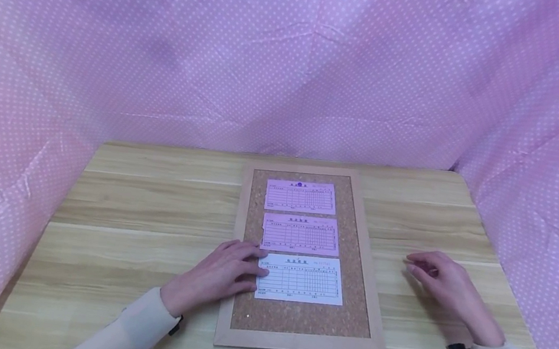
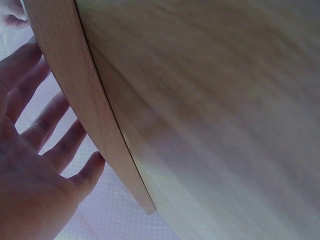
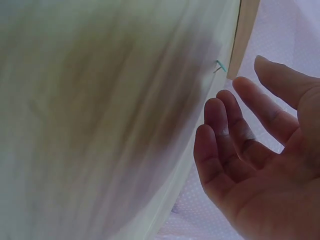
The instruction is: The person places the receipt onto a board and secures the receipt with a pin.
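Note:
A cork board (image 1: 302, 321) in a pale wooden frame lies on the table, with two pink printed slips, an upper one (image 1: 301, 196) and a middle one (image 1: 301, 235), above a white printed slip (image 1: 301, 280). A purple pushpin head (image 1: 299, 184) shows at the top of the upper pink slip. My left hand (image 1: 223, 271) reaches over the frame's left side, its fingertips on the white slip's left edge. To the right of the board, my right hand (image 1: 448, 288) hovers low over the table with loosely bent fingers. A green-headed tack (image 3: 220, 66) lies on the wood near those fingertips in the right wrist view.
The wood-grain table (image 1: 146, 203) extends on both sides of the board. Pink dotted cloth (image 1: 294, 69) hangs behind it and along both sides. A tiny pale speck (image 1: 248, 315) sits low on the cork at the left.

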The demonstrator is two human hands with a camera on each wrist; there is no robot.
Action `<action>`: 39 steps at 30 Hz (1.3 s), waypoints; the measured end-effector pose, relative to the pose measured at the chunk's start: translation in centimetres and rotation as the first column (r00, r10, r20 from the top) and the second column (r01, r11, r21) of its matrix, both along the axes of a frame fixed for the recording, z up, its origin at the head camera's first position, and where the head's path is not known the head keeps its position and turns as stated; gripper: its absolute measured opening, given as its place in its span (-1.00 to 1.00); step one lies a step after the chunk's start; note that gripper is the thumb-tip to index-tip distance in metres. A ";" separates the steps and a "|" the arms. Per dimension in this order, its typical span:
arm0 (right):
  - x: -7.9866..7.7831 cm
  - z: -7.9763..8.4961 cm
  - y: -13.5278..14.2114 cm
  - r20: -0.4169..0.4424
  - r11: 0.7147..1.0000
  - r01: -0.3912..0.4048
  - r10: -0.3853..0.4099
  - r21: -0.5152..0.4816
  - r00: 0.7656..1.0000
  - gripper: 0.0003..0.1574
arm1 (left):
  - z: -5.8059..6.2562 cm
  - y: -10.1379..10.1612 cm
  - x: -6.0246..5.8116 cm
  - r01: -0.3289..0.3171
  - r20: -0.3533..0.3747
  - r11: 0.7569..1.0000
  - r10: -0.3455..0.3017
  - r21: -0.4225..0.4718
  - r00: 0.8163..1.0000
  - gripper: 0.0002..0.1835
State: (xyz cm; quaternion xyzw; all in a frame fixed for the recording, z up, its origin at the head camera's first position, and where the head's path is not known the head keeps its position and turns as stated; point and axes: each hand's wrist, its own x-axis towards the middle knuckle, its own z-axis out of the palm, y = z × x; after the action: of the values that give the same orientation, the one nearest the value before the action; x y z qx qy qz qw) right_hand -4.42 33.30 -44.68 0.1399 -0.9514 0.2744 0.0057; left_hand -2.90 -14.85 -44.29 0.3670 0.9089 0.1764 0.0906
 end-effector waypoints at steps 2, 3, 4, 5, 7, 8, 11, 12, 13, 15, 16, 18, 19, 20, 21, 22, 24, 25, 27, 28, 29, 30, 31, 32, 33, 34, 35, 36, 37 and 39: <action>-0.1 0.1 0.0 0.022 1.000 -0.005 0.005 0.013 1.000 -0.69 | 0.0 0.0 0.0 0.000 -0.001 1.000 0.000 0.000 1.000 -0.64; -0.1 0.1 0.0 0.041 1.000 -0.005 0.004 0.017 0.999 -0.69 | 0.0 0.0 0.0 -0.001 -0.002 1.000 0.001 -0.001 1.000 -0.64; -0.2 0.1 0.0 0.057 1.000 -0.005 0.004 0.024 0.998 -0.69 | 0.0 0.0 0.0 -0.002 -0.003 1.000 0.002 -0.002 1.000 -0.63; -0.3 0.2 0.0 0.074 1.000 -0.002 0.000 0.030 0.997 -0.69 | 0.0 0.0 0.0 -0.003 -0.003 1.000 0.003 -0.002 1.000 -0.63; -0.4 0.3 0.0 0.104 0.999 0.000 -0.004 0.041 0.995 -0.69 | 0.0 0.0 -0.1 -0.003 -0.005 1.000 0.003 -0.002 1.000 -0.63; -0.5 0.3 0.0 0.116 0.999 -0.001 -0.004 0.049 0.993 -0.70 | 0.0 0.0 -0.1 -0.004 -0.006 1.000 0.004 -0.002 1.000 -0.63; -0.7 0.3 -0.1 0.132 0.998 -0.004 -0.005 0.067 0.991 -0.75 | 0.0 0.0 -0.1 -0.003 -0.007 1.000 0.003 -0.003 1.000 -0.62; -0.8 0.2 -0.1 0.131 0.997 -0.005 -0.005 0.074 0.991 -0.78 | 0.0 0.0 -0.1 -0.002 -0.008 1.000 0.002 -0.003 1.000 -0.62; -0.9 0.2 -0.1 0.130 0.997 -0.009 -0.001 0.078 0.992 -0.80 | 0.0 0.0 -0.1 -0.001 -0.007 1.000 0.001 -0.002 1.000 -0.63; -1.0 0.0 -0.1 0.123 0.996 -0.010 -0.001 0.086 0.992 -0.85 | 0.0 0.1 -0.1 -0.001 -0.004 1.000 0.001 -0.003 1.000 -0.63; -1.0 -0.1 -0.2 0.120 0.996 -0.010 -0.001 0.090 0.993 -0.87 | 0.0 0.1 -0.1 -0.001 -0.004 1.000 0.001 -0.001 1.000 -0.63; -1.1 -0.1 -0.2 0.114 0.995 -0.013 0.002 0.096 0.993 -0.91 | 0.0 0.1 -0.1 0.000 -0.006 1.000 0.000 0.003 1.000 -0.63; -1.2 -0.1 -0.2 0.112 0.995 -0.014 0.003 0.096 0.994 -0.92 | -0.1 0.0 -0.1 -0.001 -0.007 1.000 0.001 0.004 1.000 -0.63; -1.2 -0.1 -0.3 0.111 0.995 -0.014 0.002 0.099 0.994 -0.93 | -0.1 0.0 -0.1 -0.001 -0.008 1.000 0.001 0.006 1.000 -0.63; -1.2 -0.1 -0.3 0.111 0.995 -0.015 0.004 0.100 0.994 -0.95 | -0.1 0.0 -0.2 -0.001 -0.009 1.000 0.001 0.008 1.000 -0.63; -1.2 0.0 -0.3 0.111 0.995 -0.017 0.006 0.099 0.994 -0.95 | -0.1 0.0 -0.2 0.000 -0.009 1.000 0.001 0.009 1.000 -0.63; -1.2 0.1 -0.5 0.113 0.996 -0.018 0.008 0.088 0.994 -0.95 | 0.0 0.0 -0.2 -0.003 -0.007 1.000 0.003 0.008 1.000 -0.63; -1.2 0.2 -0.6 0.113 0.997 -0.018 0.009 0.080 0.994 -0.95 | 0.0 0.0 -0.2 -0.002 -0.006 1.000 0.002 0.007 1.000 -0.62; -1.2 0.4 -0.8 0.106 0.998 -0.018 0.012 0.060 0.994 -0.96 | 0.0 0.1 -0.2 -0.002 -0.007 1.000 0.002 0.003 1.000 -0.62; -1.1 0.4 -0.9 0.098 0.999 -0.018 0.013 0.049 0.995 -0.95 | 0.0 0.1 -0.2 -0.002 -0.008 1.000 0.002 0.002 1.000 -0.62; -1.1 0.5 -1.0 0.088 0.999 -0.018 0.014 0.041 0.996 -0.95 | 0.1 0.1 -0.2 -0.002 -0.009 1.000 0.002 0.001 1.000 -0.62; -1.1 0.6 -1.1 0.073 0.999 -0.016 0.014 0.036 0.997 -0.95 | 0.0 0.1 -0.2 -0.001 -0.011 1.000 0.001 0.002 1.000 -0.62; -1.1 0.7 -1.3 0.059 0.999 -0.020 0.018 0.032 0.998 -0.94 | 0.0 0.1 -0.2 0.000 -0.013 1.000 0.000 0.004 1.000 -0.63; -1.1 0.8 -1.4 0.048 0.999 -0.022 0.021 0.029 0.999 -0.93 | 0.0 0.1 -0.2 0.002 -0.016 1.000 -0.002 0.006 1.000 -0.63; -1.1 0.9 -1.5 0.035 0.999 -0.026 0.025 0.026 0.999 -0.92 | 0.0 0.1 -0.2 0.003 -0.018 1.000 -0.003 0.009 1.000 -0.63; -1.1 0.9 -1.7 0.018 0.999 -0.031 0.030 0.025 0.999 -0.91 | 0.0 0.1 -0.2 0.004 -0.020 1.000 -0.004 0.013 1.000 -0.63; -1.1 1.0 -1.8 0.007 0.999 -0.036 0.035 0.020 0.999 -0.89 | 0.0 0.0 -0.3 0.005 -0.021 1.000 -0.005 0.017 1.000 -0.64; -1.1 1.1 -2.0 -0.006 0.999 -0.042 0.042 0.013 0.999 -0.87 | -0.1 0.0 -0.3 0.006 -0.022 1.000 -0.006 0.020 1.000 -0.64; -1.1 1.1 -2.1 -0.021 0.999 -0.051 0.051 0.006 0.998 -0.85 | -0.1 0.0 -0.3 0.006 -0.023 1.000 -0.006 0.024 1.000 -0.64; -1.1 1.3 -2.5 -0.057 0.998 -0.060 0.059 -0.013 0.997 -0.81 | -0.1 0.0 -0.3 0.009 -0.029 0.999 -0.008 0.033 1.000 -0.64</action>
State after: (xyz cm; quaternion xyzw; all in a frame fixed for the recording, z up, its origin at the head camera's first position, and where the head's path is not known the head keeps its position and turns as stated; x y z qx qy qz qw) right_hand -5.52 30.79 -43.43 0.1758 -0.9442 0.2773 0.0257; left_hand -3.20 -14.83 -44.41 0.3749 0.9054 0.1855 0.0723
